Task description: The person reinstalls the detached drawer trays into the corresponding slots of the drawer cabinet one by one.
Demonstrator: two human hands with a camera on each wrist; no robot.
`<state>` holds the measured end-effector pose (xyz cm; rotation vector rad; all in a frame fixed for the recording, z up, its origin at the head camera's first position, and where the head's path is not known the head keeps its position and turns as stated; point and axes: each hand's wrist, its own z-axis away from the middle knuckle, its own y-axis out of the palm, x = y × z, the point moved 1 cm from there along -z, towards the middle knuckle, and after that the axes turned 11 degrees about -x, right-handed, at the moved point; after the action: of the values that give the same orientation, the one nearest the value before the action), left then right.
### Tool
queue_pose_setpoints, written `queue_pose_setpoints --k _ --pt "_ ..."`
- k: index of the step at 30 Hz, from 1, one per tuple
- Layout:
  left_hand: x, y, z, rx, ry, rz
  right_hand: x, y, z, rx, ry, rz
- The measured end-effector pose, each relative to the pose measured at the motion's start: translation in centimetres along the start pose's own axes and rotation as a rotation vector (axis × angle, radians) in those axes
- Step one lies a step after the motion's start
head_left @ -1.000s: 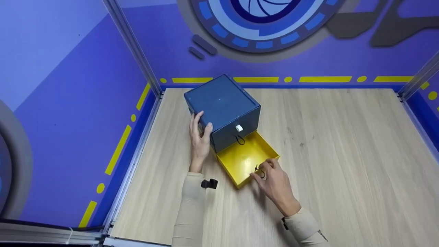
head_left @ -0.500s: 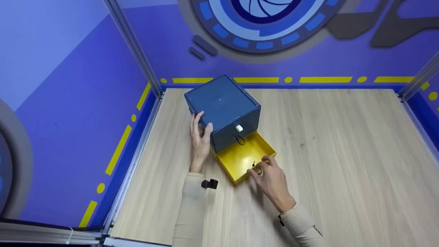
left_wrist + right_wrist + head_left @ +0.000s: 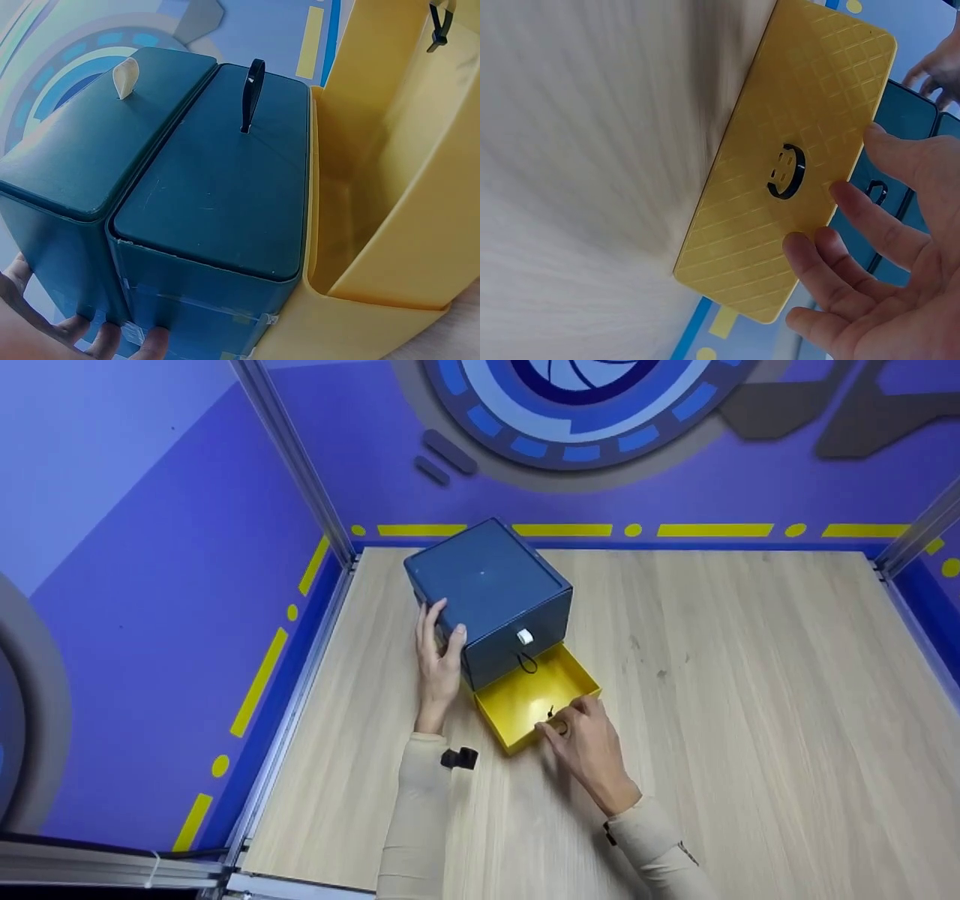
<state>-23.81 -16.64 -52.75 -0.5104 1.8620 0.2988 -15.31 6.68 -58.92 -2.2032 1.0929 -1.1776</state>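
Observation:
A small dark-blue drawer cabinet (image 3: 480,574) stands at an angle on the table. Its bottom yellow drawer (image 3: 521,709) is pulled partly out and shows a bare floor. My left hand (image 3: 439,675) rests along the cabinet's left side, thumb at the front top corner. My right hand (image 3: 594,750) is at the drawer's front, its fingertips (image 3: 844,191) against the upper edge of the yellow front panel. A black loop handle (image 3: 799,172) on that panel is outside the fingers. Above, the closed dark drawers carry a white loop (image 3: 125,77) and a black loop (image 3: 253,94).
Under the cabinet is a pale wood-grain table (image 3: 735,697). Blue printed panels (image 3: 187,547) form walls at the back and sides, joined by metal corner posts (image 3: 289,450). Black straps sit at both sleeves.
The yellow drawer has slid a little farther into the cabinet, and my right hand has moved with it, up and to the left. My left hand stays at the cabinet's side.

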Motion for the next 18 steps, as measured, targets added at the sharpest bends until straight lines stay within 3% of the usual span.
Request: queue_pose_setpoints --k 18 --pt "0.2 0.0 0.0 0.011 0.002 -0.005 0.6 1.4 -1.6 0.03 0.024 0.012"
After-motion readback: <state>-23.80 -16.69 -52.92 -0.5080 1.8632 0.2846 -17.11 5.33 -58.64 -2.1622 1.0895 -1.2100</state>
